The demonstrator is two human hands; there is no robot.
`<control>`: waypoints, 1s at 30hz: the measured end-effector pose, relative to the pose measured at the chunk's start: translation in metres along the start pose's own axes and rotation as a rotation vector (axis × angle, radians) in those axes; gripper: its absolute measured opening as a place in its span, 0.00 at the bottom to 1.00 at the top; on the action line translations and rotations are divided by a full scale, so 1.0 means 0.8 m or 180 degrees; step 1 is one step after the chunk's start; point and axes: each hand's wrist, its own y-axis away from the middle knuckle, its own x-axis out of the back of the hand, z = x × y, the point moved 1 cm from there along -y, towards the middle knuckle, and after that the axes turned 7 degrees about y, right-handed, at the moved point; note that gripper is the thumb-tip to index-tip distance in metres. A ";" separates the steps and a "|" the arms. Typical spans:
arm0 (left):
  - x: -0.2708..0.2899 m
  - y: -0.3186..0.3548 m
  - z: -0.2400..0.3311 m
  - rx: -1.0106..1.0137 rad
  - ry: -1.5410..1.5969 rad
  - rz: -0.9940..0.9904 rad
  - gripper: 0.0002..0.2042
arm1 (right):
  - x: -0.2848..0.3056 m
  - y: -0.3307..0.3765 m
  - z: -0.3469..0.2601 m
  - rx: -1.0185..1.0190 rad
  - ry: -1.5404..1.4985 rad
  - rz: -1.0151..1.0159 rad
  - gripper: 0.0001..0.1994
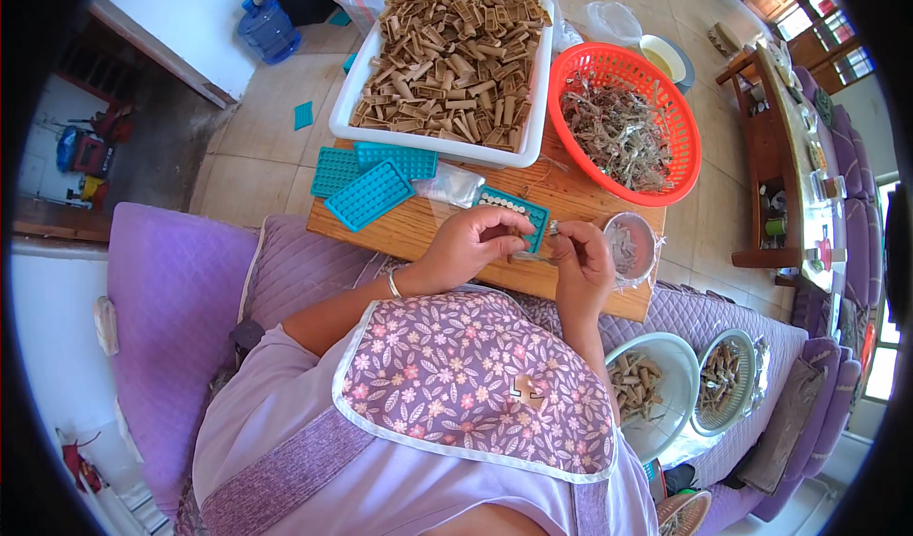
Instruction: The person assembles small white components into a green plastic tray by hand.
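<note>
Over the wooden table's near edge, my left hand [474, 243] is closed in a pinch at the left side of a small teal tray [535, 214]. Whatever lies between its thumb and forefinger is too small to make out. Round white pieces [502, 200] sit in the tray's far rows. My right hand [584, 253] is at the tray's right side, its thumb and forefinger pinched around a tiny greyish bit that I cannot name. Just right of it stands a small round pinkish tub [631, 249] with clear, thin scraps inside.
A white bin [340, 117] heaped with brown plastic pieces [456, 60] and a red basket [687, 146] of clear scraps stand beyond. Teal trays [371, 194] and a plastic bag [451, 185] lie on the table [428, 241]. Two basins [677, 422] [741, 424] of brown pieces sit at right.
</note>
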 end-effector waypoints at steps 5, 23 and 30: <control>0.005 0.001 -0.012 0.0344 0.0418 -0.0165 0.10 | -0.008 0.002 -0.006 0.0765 0.0721 -0.0254 0.06; 0.018 0.008 -0.014 -0.0759 -0.0966 -0.0067 0.16 | -0.027 0.035 0.008 -0.1346 -0.1471 -0.0687 0.07; 0.025 0.011 -0.012 -0.0704 -0.1204 -0.0124 0.15 | -0.029 0.039 0.011 -0.1424 -0.1329 -0.0905 0.04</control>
